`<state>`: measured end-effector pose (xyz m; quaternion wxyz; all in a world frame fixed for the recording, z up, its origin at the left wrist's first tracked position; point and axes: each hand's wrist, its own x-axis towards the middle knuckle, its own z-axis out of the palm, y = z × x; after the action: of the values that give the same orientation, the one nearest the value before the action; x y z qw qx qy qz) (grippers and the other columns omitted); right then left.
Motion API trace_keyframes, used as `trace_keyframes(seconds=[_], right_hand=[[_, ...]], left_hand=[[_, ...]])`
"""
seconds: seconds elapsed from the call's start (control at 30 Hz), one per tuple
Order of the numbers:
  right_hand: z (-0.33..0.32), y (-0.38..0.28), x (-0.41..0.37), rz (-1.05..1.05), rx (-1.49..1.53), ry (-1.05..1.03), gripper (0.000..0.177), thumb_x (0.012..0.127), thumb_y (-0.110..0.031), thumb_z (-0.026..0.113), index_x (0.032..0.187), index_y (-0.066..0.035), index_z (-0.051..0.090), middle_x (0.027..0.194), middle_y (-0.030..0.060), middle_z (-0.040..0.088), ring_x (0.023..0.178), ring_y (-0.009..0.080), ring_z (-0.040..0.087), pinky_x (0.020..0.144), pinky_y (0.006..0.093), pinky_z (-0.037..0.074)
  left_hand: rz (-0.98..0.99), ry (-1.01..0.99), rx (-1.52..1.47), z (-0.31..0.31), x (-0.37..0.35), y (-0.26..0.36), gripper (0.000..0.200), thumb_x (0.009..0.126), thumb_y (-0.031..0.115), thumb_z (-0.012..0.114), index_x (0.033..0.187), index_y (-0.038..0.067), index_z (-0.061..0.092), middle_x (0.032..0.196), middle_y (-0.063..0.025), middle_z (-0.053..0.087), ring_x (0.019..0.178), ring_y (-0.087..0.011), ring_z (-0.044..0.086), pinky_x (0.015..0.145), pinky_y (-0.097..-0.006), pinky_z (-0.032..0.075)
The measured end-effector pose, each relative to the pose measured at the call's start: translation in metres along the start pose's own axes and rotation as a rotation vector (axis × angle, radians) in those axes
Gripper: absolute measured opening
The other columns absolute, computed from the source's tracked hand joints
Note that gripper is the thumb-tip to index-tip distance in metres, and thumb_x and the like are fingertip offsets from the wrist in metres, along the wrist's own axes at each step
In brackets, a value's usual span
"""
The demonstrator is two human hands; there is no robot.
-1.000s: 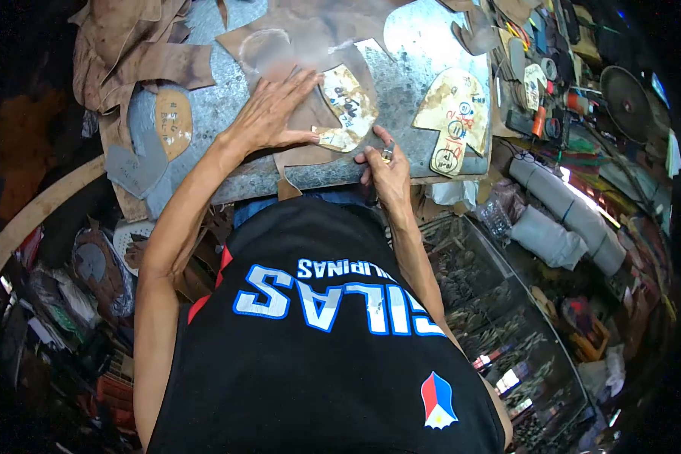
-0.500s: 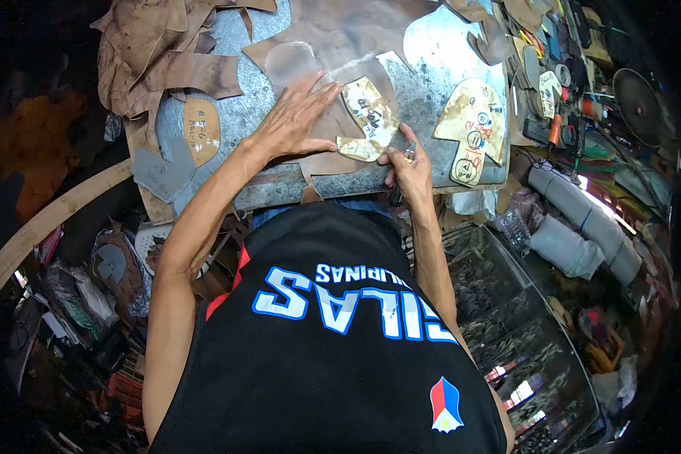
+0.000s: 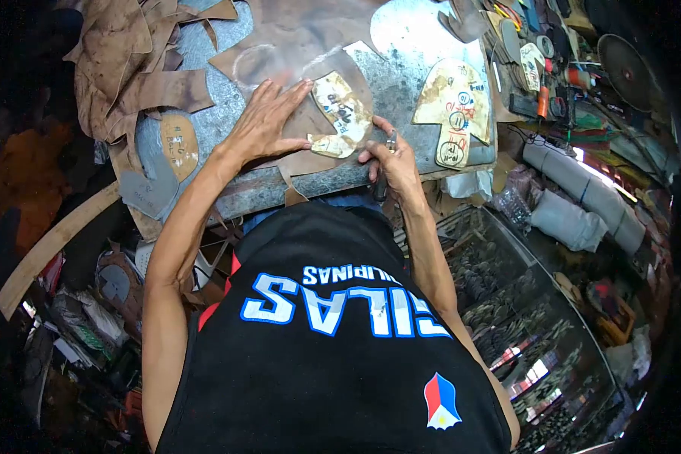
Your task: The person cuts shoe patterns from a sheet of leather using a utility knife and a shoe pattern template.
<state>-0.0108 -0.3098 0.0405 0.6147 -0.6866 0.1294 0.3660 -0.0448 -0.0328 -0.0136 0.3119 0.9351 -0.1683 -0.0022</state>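
Note:
A cream curved pattern piece (image 3: 346, 113) with handwriting lies on a sheet of brown leather (image 3: 299, 49) on the metal-topped table. My left hand (image 3: 263, 125) is spread flat on the leather, fingers apart, with its thumb and a fingertip touching the pattern's left edge. At the pattern's lower right side, my right hand (image 3: 397, 163) is closed around a dark-handled tool (image 3: 380, 186). The handle sticks out below the fingers; its working end is too small to make out. A ring shows on that hand.
To the right lies a larger cream pattern (image 3: 454, 102) with red and blue writing. A tan pattern (image 3: 178, 144) and a grey pattern (image 3: 150, 189) lie at left. Leather scraps (image 3: 121, 68) pile up at the back left. Tools and an orange-handled item (image 3: 543, 102) crowd the right.
The view has shifted, so the table and hands appear further left. My right hand has moved slightly down along the pattern's edge, and its fingers have drawn a little away from it.

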Motion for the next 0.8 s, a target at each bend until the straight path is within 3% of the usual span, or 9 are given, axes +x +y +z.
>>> trace_keyframes(seconds=[0.3, 0.8], right_hand=[[-0.017, 0.004, -0.002, 0.030, 0.283, 0.006, 0.050, 0.091, -0.004, 0.057, 0.138, -0.001, 0.042, 0.075, 0.0111, 0.065, 0.045, 0.0117, 0.053, 0.042, 0.0227, 0.045], [-0.012, 0.000, 0.010, 0.018, 0.153, -0.064, 0.053, 0.091, -0.006, 0.057, 0.141, -0.002, 0.038, 0.073, 0.0101, 0.065, 0.044, 0.0109, 0.053, 0.042, 0.0213, 0.043]], left_hand=[[-0.016, -0.005, 0.013, 0.017, 0.007, 0.011, 0.108, 0.066, 0.063, 0.074, 0.151, 0.014, 0.028, 0.154, -0.0078, 0.034, 0.146, -0.0328, 0.017, 0.120, -0.0519, 0.013], [0.002, 0.015, -0.008, 0.002, 0.007, 0.000, 0.103, 0.070, 0.054, 0.076, 0.151, 0.012, 0.028, 0.152, -0.0092, 0.037, 0.145, -0.0356, 0.021, 0.119, -0.0503, 0.017]])
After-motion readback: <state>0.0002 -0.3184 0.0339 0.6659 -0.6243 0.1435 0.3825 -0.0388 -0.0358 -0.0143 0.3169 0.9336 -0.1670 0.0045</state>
